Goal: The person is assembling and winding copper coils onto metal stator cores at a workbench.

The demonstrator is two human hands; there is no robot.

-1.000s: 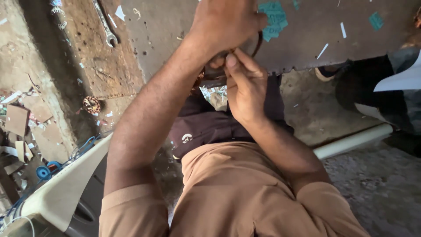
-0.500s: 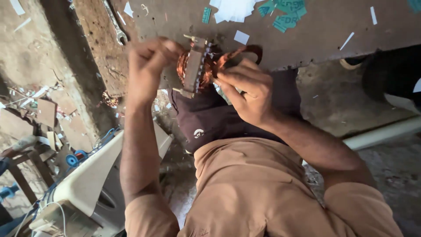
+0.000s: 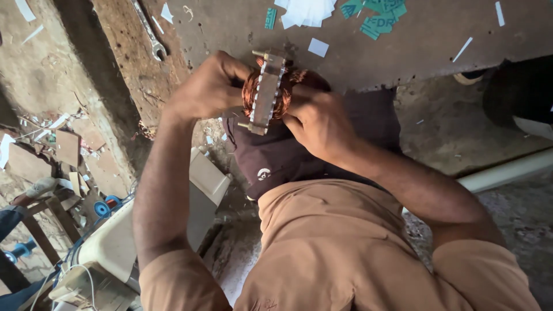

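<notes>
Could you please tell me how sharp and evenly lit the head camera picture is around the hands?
Head view: the motor stator with copper windings is sharp and softly lit, without glare; the left hand and right hand holding it are crisp, with no motion blur; wide-angle distortion stretches the forearms; the wrench stays legible; the lower-left corner falls into shadow.

Left hand [image 3: 204,89] and right hand [image 3: 317,121] grip copper-wound stator [image 3: 266,92] — wrench [image 3: 148,31] nearby.

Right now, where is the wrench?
In the head view, the wrench lies at upper left on the rough brown board, above and left of the left hand gripping the copper-wound stator.
</notes>
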